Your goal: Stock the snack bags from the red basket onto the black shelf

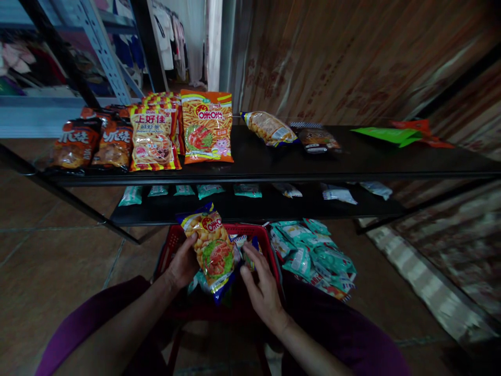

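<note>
1. Left hand [183, 265] grips a glossy yellow-and-blue plastic snack bag [213, 248] at its nine o'clock edge, above a red plastic basket [246, 228].
2. Right hand [264, 288], at the bag's four o'clock, has loosely spread fingers; contact unclear.
3. Glossy teal plastic packets [301, 261] lie heaped at the basket's three o'clock.
</note>
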The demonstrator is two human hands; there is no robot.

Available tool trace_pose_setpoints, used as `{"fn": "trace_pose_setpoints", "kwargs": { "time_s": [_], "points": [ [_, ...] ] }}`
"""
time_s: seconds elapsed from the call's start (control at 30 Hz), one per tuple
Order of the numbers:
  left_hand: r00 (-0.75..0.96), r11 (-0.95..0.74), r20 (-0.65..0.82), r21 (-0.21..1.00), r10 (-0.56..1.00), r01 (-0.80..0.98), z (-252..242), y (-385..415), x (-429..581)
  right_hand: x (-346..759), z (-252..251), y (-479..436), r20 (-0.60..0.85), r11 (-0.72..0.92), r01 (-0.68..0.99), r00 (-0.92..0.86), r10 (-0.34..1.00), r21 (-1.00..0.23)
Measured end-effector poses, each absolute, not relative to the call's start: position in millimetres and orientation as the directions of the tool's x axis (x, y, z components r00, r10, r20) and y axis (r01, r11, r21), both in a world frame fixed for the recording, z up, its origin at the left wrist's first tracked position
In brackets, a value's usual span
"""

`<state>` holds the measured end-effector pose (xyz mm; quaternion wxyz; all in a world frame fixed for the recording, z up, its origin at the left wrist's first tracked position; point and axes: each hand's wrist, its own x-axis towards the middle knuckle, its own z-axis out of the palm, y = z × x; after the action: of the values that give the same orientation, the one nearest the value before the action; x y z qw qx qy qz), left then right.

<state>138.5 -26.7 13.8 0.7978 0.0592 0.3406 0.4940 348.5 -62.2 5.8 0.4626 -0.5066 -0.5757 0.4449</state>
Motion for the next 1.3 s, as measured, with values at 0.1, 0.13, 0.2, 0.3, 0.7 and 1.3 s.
{"fn": "trace_pose_setpoints", "kwargs": {
  "time_s": [0.1, 0.13, 0.2, 0.3, 0.7, 1.3],
  "points": [
    [0.297, 0.512, -0.463, 0.455, 0.835, -0.729, 13, -27, 138, 349, 3, -51, -0.364, -0.360, -0.176, -0.008, 0.931, -0.916],
    [0.297, 0.504, -0.445, 0.478, 0.845, -0.719, 13, -27, 139, 349, 2, -49, -0.462, -0.462, -0.267, -0.064, 0.884, -0.846],
    [0.303, 0.488, -0.402, 0.519, 0.864, -0.701, 14, -28, 142, 350, -2, -48, -0.541, -0.560, -0.371, -0.165, 0.825, -0.741],
    [0.372, 0.532, -0.387, 0.513, 0.844, -0.674, 18, -31, 151, 351, -8, -52, -0.505, -0.549, -0.398, -0.220, 0.835, -0.735],
    [0.460, 0.705, -0.543, 0.439, 0.702, -0.557, 27, -38, 166, 344, 6, -53, -0.412, -0.454, -0.187, -0.226, 0.883, -0.871],
    [0.430, 0.609, -0.433, 0.606, 0.792, -0.511, 13, -47, 165, 369, -2, -37, -0.411, -0.447, -0.100, -0.258, 0.875, -0.889]
  ]
}}
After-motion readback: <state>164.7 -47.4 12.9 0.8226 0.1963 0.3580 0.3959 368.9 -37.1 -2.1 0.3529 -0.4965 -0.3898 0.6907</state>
